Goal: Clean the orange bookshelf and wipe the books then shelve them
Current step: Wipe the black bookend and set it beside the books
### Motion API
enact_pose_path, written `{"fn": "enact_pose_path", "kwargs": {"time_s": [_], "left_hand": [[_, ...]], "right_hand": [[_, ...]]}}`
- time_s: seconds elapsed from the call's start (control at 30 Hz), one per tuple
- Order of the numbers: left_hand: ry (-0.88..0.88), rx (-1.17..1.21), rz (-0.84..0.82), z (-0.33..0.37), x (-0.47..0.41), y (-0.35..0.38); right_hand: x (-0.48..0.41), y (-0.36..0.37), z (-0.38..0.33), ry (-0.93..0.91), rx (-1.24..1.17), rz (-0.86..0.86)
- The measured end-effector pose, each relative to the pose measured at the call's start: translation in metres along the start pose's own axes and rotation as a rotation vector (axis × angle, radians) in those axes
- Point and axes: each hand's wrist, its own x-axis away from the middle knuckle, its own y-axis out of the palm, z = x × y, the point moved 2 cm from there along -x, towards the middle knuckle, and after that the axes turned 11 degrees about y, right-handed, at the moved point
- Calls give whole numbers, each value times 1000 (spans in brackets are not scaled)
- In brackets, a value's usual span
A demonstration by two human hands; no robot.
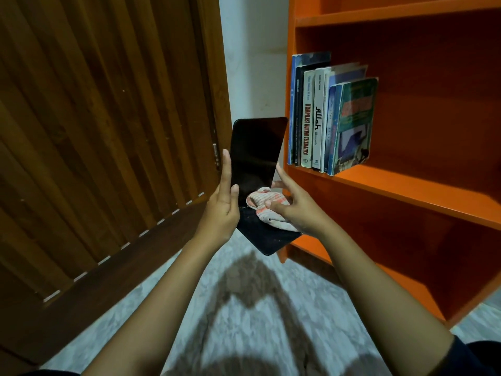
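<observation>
book (257, 147) black, open, dust-speckled; striped cloth (267, 206) on it

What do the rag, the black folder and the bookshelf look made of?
Rag: soft woven cotton, seemingly; it crumples, with faded stripes. Black folder: probably plastic or coated board; smooth, faintly glossy. Bookshelf: painted board, likely wood; flat, even orange coat.
</observation>
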Motion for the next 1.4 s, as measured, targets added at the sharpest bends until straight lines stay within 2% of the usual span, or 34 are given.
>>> {"fn": "enact_pose_path", "kwargs": {"time_s": [0.23, 0.43, 0.57, 0.7, 0.87, 1.03, 1.2, 1.3, 1.4], "left_hand": [[-83, -217, 47, -6, 1, -20], [-140, 0, 26, -12, 3, -33], [-172, 11, 31, -10, 8, -27], [-142, 5, 75, -9, 10, -16], [-168, -25, 68, -17, 14, -2], [-147, -35, 84, -17, 19, 7], [-148, 5, 101, -18, 21, 11], [-123, 24, 112, -12, 25, 11], [-91, 29, 113, -12, 27, 11]], "right_hand": [[-3, 12, -4, -58, 63, 43], [-2, 15, -5, -68, 116, 43], [-3, 12, -7, -58, 357, 66], [5, 19, -4, -102, 701, 232], [17, 36, 13, -103, 825, 328], [28, 50, 20, -242, 777, 263], [37, 52, 17, -377, 842, 69], [36, 45, 19, -375, 852, 48], [32, 33, 24, -300, 823, 101]]}}
